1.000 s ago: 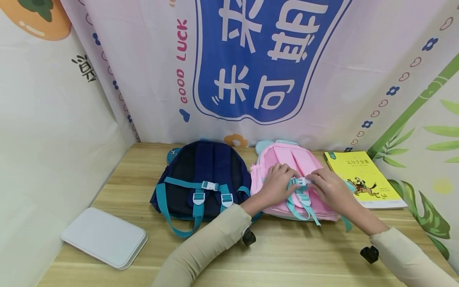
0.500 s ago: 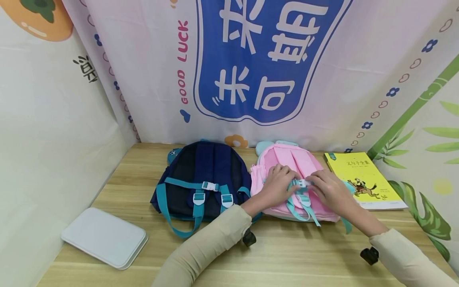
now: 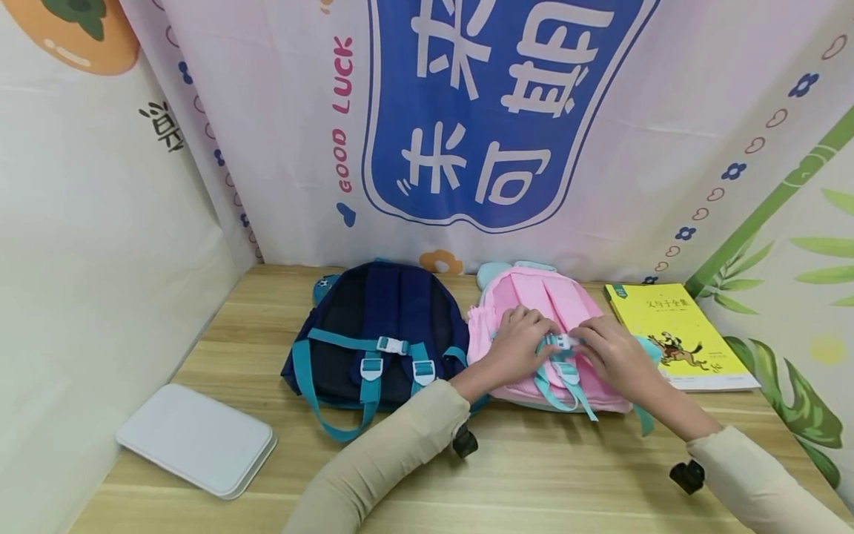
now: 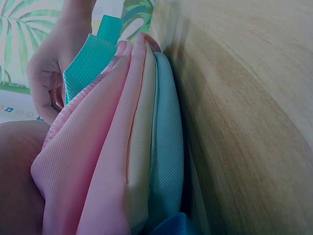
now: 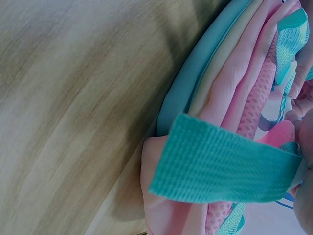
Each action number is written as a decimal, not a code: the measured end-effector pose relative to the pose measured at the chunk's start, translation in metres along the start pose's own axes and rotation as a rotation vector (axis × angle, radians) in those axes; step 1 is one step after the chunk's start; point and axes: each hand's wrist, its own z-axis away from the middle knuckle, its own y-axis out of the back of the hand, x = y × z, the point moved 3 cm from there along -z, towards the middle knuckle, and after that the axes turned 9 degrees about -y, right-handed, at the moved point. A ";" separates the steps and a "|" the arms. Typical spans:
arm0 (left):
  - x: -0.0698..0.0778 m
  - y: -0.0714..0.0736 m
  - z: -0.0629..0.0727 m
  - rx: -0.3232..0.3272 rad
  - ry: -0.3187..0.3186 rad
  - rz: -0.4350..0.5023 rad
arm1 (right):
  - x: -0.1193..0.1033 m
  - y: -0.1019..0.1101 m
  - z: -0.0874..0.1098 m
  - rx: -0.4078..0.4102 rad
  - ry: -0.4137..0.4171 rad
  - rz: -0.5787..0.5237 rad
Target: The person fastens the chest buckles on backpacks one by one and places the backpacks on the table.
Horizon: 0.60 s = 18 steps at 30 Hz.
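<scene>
A pink backpack (image 3: 567, 300) lies with its strap side up in the head view, its teal webbing (image 3: 567, 397) hanging down the front. At its middle is a white plastic buckle (image 3: 567, 341) on teal straps. My left hand (image 3: 517, 345) pinches the buckle's left side, where the teal strap joins it. The right hand (image 3: 617, 356) pinches the buckle's right end with thumb and fingers. From the right wrist, a wide teal strap (image 5: 220, 166) crosses in front of the bag's edge. Fingers cover part of the buckle, so whether its halves are joined cannot be told.
Touching the pink bag on the left is a navy backpack (image 3: 347, 315) with teal straps and a fastened white buckle (image 3: 392, 345). A yellow book (image 3: 667, 315) lies at the right, a white flat case (image 3: 193, 437) at the left. A printed curtain (image 3: 287, 148) hangs behind the table (image 3: 554, 482).
</scene>
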 end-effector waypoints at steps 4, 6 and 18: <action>0.000 0.001 0.000 0.010 -0.003 -0.001 | 0.000 -0.001 0.000 0.000 0.003 -0.004; 0.000 0.001 0.000 0.017 -0.006 0.004 | 0.000 -0.001 0.000 0.001 0.002 -0.005; 0.001 0.002 0.000 0.026 -0.010 0.023 | -0.002 -0.001 0.001 -0.010 -0.014 -0.003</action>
